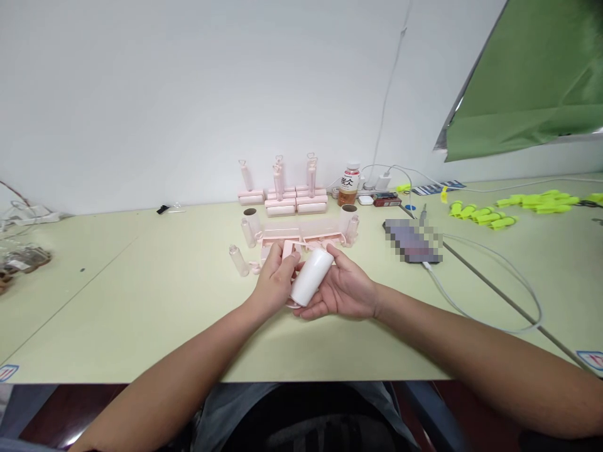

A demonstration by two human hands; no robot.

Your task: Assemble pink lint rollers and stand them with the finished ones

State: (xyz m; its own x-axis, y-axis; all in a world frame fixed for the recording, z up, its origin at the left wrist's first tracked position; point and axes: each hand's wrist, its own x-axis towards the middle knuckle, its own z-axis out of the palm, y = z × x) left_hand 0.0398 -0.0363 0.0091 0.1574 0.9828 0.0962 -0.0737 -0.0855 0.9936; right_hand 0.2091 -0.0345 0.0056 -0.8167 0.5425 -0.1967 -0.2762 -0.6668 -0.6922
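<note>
In the middle of the head view, my right hand (348, 290) cradles a white lint roller roll (311, 277), palm up, with the thumb at its upper end. My left hand (273, 285) is closed with the thumb pressed on a pale pink plastic piece (287, 250) touching or very close to the roll. Part of that piece is hidden behind the fingers. Just beyond my hands lie open pink lint roller cases (325, 238). Clear pink tubes (239, 260) and brown-cored rolls (348, 212) stand around them.
Pink lint rollers (296, 204) with upright handles stand in rows by the wall. Right of them are a drink bottle (349, 185) and chargers. A phone (412, 240) trails a white cable. Yellow-green plastic pieces (485, 213) lie far right; bagged brown items (26, 258) lie far left.
</note>
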